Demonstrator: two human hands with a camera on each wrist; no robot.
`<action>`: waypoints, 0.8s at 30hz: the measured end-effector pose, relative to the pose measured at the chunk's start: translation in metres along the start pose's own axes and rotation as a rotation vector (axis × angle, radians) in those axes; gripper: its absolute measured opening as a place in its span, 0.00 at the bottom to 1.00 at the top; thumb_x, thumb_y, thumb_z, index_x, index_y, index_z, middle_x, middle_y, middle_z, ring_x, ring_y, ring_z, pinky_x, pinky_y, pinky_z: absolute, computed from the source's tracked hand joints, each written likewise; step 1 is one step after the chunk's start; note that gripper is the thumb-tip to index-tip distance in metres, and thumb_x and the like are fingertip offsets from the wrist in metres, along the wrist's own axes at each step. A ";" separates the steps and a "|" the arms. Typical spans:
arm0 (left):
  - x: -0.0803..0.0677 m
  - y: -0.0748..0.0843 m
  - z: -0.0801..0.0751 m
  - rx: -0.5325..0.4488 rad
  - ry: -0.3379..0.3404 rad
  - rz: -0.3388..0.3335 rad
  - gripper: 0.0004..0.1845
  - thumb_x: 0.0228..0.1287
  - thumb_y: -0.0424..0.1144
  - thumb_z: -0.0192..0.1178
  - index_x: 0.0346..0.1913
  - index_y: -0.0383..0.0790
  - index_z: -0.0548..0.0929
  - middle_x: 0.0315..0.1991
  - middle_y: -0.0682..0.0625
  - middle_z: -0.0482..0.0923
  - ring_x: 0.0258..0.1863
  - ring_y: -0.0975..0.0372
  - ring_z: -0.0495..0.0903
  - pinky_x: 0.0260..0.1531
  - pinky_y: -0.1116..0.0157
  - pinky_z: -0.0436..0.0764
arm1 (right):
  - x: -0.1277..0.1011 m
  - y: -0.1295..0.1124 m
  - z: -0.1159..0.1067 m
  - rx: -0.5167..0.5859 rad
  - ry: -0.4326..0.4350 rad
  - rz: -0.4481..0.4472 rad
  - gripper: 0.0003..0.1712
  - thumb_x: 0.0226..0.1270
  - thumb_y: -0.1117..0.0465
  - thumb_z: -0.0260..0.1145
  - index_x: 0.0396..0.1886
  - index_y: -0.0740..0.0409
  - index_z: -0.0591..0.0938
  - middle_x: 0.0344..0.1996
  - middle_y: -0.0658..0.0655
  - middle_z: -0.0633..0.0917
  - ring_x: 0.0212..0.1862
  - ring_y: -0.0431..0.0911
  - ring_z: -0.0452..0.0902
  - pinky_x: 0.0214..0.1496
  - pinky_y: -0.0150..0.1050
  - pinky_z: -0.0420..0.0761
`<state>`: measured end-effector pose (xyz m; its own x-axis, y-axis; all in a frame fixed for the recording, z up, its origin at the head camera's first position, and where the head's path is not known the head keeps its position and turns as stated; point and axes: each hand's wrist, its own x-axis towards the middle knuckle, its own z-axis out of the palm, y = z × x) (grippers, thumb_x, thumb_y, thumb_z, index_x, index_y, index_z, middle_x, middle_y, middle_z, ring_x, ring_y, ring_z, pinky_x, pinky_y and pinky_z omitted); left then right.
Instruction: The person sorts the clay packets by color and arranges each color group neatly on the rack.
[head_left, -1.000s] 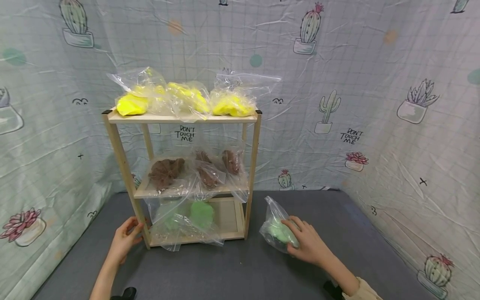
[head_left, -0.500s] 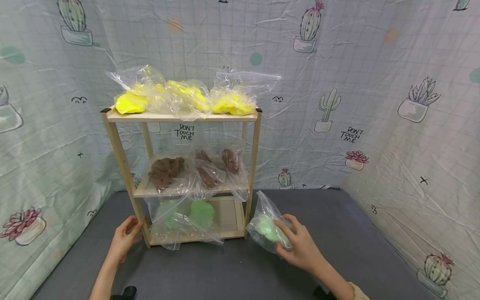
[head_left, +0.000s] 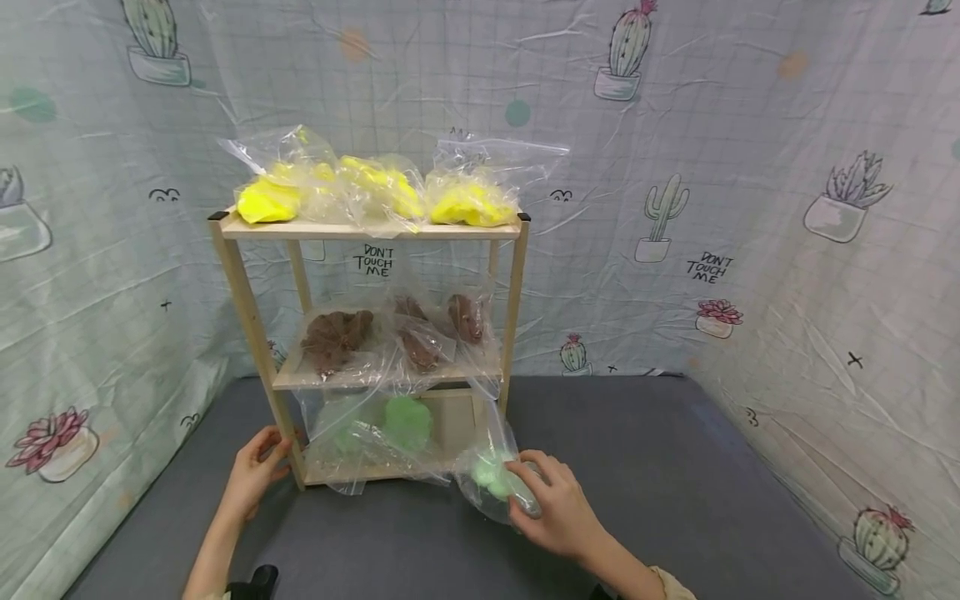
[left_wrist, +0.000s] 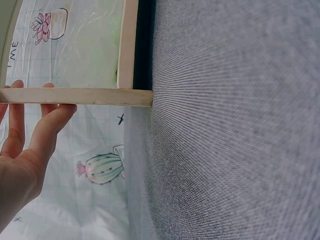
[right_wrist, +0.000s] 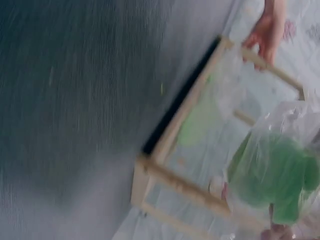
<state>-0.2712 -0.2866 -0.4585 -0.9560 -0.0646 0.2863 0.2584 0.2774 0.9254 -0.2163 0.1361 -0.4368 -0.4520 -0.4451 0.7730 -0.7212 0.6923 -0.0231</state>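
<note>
A clear zip bag with pale green contents [head_left: 491, 473] is pinched between the thumb and fingers of my right hand [head_left: 557, 510], in front of the lower right corner of a wooden three-tier shelf [head_left: 258, 350]. The right wrist view, though blurred, shows this bag [right_wrist: 280, 172] up close, bulging green. At the shelf's front left post, low down, my left hand [head_left: 253, 477] grips the wood. In the left wrist view its fingers lie on both sides of the post [left_wrist: 107, 97]. Two bagged green lumps [head_left: 407, 423] lie on the bottom tier, toward its left and middle.
Bags with brown lumps [head_left: 337, 336] fill the middle tier, and their plastic hangs over its front edge. Bags with bright yellow contents [head_left: 468, 204] stand along the top tier. A dark grey cloth surface [head_left: 660, 467] and a cactus-print sheet [head_left: 750, 167] surround the shelf.
My right hand has carried the green bag leftward from the open surface to the shelf's lower right front. My left hand has stayed on the post.
</note>
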 end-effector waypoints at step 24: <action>0.000 -0.002 0.000 -0.036 -0.002 0.031 0.20 0.66 0.39 0.48 0.50 0.22 0.67 0.34 0.68 0.76 0.34 0.75 0.79 0.30 0.72 0.77 | 0.078 -0.046 0.099 -0.280 0.036 0.300 0.23 0.57 0.57 0.62 0.53 0.50 0.69 0.48 0.60 0.70 0.33 0.51 0.65 0.29 0.37 0.58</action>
<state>-0.2716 -0.2871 -0.4608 -0.9477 -0.0546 0.3146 0.2928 0.2445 0.9244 -0.2707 0.0136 -0.4388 -0.5982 -0.1833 0.7801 -0.3870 0.9185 -0.0810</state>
